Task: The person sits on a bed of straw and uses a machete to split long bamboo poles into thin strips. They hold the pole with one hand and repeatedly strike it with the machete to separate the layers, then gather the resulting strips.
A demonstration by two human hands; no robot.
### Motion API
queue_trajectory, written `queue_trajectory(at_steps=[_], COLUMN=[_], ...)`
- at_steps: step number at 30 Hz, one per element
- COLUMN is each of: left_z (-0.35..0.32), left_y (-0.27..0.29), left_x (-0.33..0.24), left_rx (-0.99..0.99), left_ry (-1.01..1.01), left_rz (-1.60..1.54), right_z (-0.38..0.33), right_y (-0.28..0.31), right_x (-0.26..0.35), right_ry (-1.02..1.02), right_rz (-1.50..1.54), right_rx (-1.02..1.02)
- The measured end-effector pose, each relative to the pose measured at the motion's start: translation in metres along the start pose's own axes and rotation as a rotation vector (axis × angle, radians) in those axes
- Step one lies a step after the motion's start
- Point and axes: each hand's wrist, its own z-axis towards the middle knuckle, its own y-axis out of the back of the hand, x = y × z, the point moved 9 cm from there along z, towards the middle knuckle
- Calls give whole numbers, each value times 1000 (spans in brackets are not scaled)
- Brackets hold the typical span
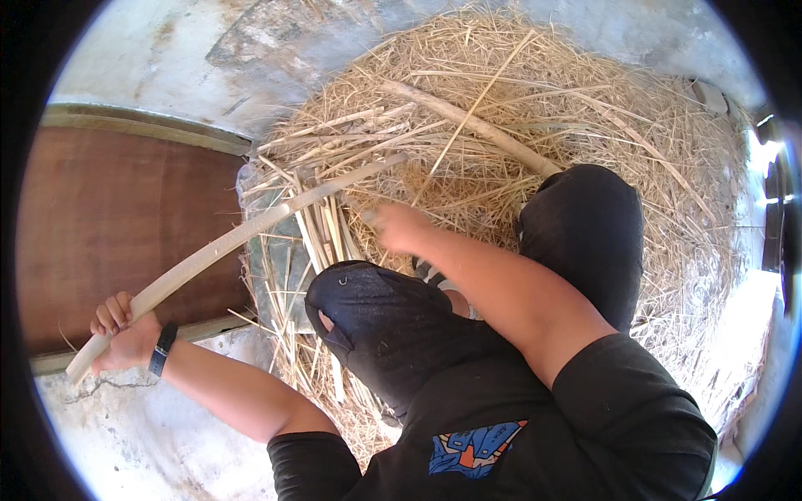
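Note:
My left hand (125, 330), wearing a dark wristband, is wrapped round the near end of a long pale bamboo strip (242, 234). The strip slants up and away to the right, its far end over the straw. Just below that far end is my right hand (399, 227), slightly blurred, its fingers curled in. A small greyish bit shows at its fingertips, too unclear to name. A thin yellow stick (476, 104) runs from near this hand toward the back. Several split strips (322, 234) lie in a bundle left of my right hand.
Loose straw and shavings (668, 192) cover the floor around my bent knees. A thick pole (476, 125) lies across them, ending by my right knee. A brown wooden panel (134, 225) with a pale frame is at the left, and a worn pale wall (251, 58) stands behind.

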Motion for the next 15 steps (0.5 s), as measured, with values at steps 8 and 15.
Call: queue_trajectory(at_steps=[8, 15], left_z=[-9, -1], left_y=[-36, -1], left_x=[2, 3], left_rx=[226, 30], left_ry=[49, 9], left_rz=[-117, -26], right_z=[-6, 0], right_y=[5, -13], right_x=[2, -34], right_ry=[40, -123], right_rz=[105, -63], right_rx=[-51, -91])
